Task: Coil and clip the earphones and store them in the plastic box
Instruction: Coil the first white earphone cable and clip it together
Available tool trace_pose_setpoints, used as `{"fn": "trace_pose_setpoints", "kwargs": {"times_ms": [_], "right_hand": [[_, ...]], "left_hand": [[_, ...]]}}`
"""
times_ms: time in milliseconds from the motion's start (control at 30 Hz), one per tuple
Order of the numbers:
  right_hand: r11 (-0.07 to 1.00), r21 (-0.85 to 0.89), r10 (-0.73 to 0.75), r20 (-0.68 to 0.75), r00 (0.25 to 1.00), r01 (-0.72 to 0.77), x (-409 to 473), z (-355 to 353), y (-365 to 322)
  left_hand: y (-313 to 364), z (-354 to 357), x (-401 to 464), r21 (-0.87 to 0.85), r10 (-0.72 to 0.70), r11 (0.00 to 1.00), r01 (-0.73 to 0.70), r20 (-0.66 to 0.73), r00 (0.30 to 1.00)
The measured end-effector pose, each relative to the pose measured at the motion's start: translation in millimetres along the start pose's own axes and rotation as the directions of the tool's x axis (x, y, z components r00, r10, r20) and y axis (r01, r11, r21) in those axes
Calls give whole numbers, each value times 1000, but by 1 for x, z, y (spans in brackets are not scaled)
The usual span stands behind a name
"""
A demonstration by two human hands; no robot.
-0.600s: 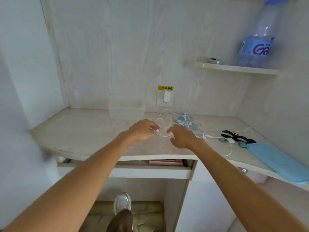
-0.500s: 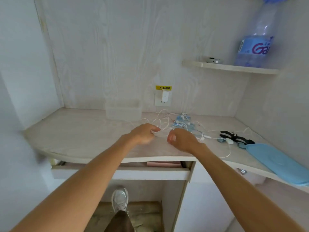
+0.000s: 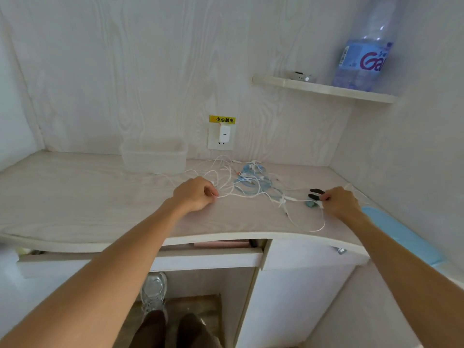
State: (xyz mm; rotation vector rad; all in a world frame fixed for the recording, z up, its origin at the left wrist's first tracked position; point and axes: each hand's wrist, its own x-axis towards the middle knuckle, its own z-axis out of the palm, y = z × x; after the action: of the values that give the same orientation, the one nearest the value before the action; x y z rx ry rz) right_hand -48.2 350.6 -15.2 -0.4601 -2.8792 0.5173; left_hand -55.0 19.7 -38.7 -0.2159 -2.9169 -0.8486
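Earphones (image 3: 241, 194) — white, tangled (uncoiled) | left grip (image 3: 194, 195) pinches cord | right grip (image 3: 339, 199) pinches black clip (image 3: 315, 193)

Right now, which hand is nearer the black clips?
The right hand: it is at the black clips, fingertips touching them. The left hand pinches the white earphone cable well to their left.

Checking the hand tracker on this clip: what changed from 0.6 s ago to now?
The right hand left the middle of the cable tangle, went right along the desk and now pinches a black clip. The left hand stayed put, pinching the white earphone cable, which now runs straighter between the hands. The plastic box, blue cables and bottle did not move.
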Motion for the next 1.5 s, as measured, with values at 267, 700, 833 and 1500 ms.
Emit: {"fn": "trace_pose_setpoints", "kwargs": {"times_ms": [267,700,833,1500], "right_hand": [[999,-28,25,-19,999,-26,16,-1,0],[518,633,-732,-20,682,575,-82,23,-177],[660,343,-732,90,675,669,-66,47,-178],[496,714,-816,189,546,494,6,87,-260]], "left_hand": [[-9,-9,-6,-64,-16,998,15,-14,1000],[14,-58,-48,-706,-81,695,135,109,991],[-23,-61,-45,-703,-171,699,130,13,985],[-80,-47,44,-197,97,965,-173,-344,934]]}}
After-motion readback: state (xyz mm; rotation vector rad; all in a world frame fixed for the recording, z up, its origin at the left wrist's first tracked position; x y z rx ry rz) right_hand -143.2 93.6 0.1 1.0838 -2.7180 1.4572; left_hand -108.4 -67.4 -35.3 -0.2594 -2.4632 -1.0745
